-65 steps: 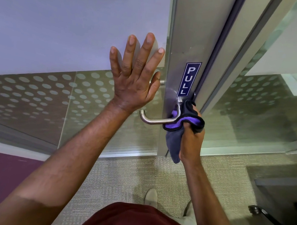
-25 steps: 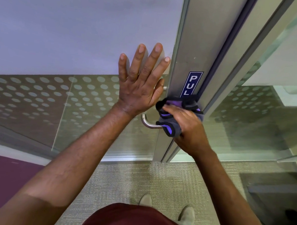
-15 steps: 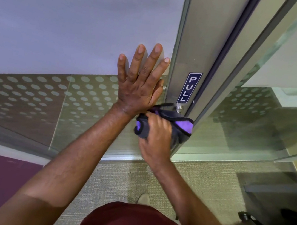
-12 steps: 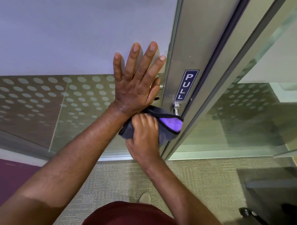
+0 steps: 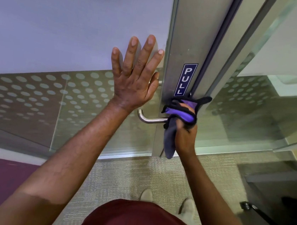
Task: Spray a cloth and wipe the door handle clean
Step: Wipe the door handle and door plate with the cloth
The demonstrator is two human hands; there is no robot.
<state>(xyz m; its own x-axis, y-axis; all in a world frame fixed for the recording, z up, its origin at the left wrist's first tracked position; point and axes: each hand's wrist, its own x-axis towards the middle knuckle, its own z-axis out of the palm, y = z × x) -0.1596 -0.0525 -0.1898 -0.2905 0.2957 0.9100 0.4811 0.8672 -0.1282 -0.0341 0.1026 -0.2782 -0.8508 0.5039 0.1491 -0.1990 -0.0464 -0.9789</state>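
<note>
Head view: we saw the left hand (image 5: 134,79) flat on the glass door (image 5: 70,29), fingers spread, holding nothing. The right hand (image 5: 185,135) gripped a purple cloth (image 5: 180,114) bunched around the base of the handle (image 5: 150,119), just under the PULL sign (image 5: 185,79).

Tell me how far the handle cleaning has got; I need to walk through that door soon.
Done: the purple and grey cloth is fetched; no spray bottle in view. In hand: the right hand grips it around the base of the silver lever door handle while the left hand rests flat on the frosted glass door. Left: the bare free end, if unwiped.
</note>
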